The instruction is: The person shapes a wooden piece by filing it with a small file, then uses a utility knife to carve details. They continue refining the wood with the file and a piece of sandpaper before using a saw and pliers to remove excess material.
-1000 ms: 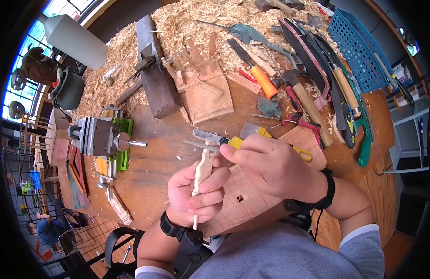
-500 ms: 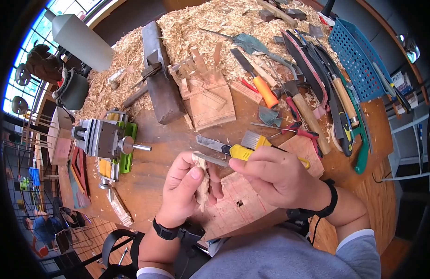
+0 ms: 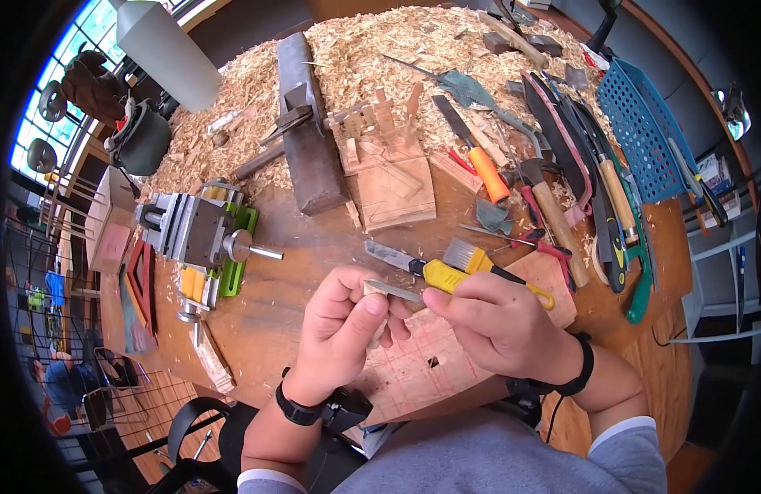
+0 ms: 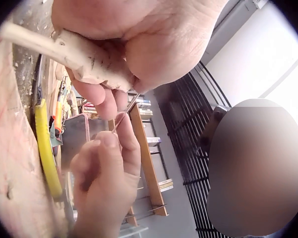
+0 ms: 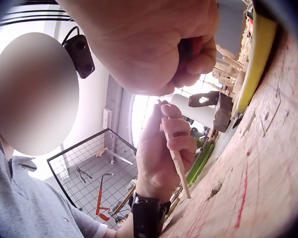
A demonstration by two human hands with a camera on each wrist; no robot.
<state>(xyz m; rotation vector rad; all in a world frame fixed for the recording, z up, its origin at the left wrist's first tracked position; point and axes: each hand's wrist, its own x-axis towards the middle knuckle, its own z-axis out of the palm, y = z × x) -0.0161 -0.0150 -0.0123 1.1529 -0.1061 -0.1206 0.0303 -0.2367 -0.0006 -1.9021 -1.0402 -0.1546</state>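
Observation:
A pale carved wooden piece [image 4: 97, 62] with a thin stem is gripped by my left hand [image 3: 339, 329], its thumb along the top end. My right hand [image 3: 504, 325] holds a small pointed blade [image 3: 397, 291] whose handle is mostly inside the curled fingers; a dark and red bit of it shows in the right wrist view. The blade lies against or just over the top end of the piece, beside the left thumb; contact is hard to tell. In the right wrist view the stem [image 5: 180, 171] points down out of the left hand.
Below the hands is a marked wooden board [image 3: 413, 354] with a small hole. Beyond them lie a yellow utility knife [image 3: 442, 276] and a brush [image 3: 467, 256]. A vise [image 3: 187, 230] stands left, a wooden plane [image 3: 310, 156] behind, tools and a blue basket [image 3: 644, 132] right.
The left hand has turned the wooden piece, so its stem no longer shows in the head view. The blade has moved from above the piece onto its top end. The head view has shifted slightly.

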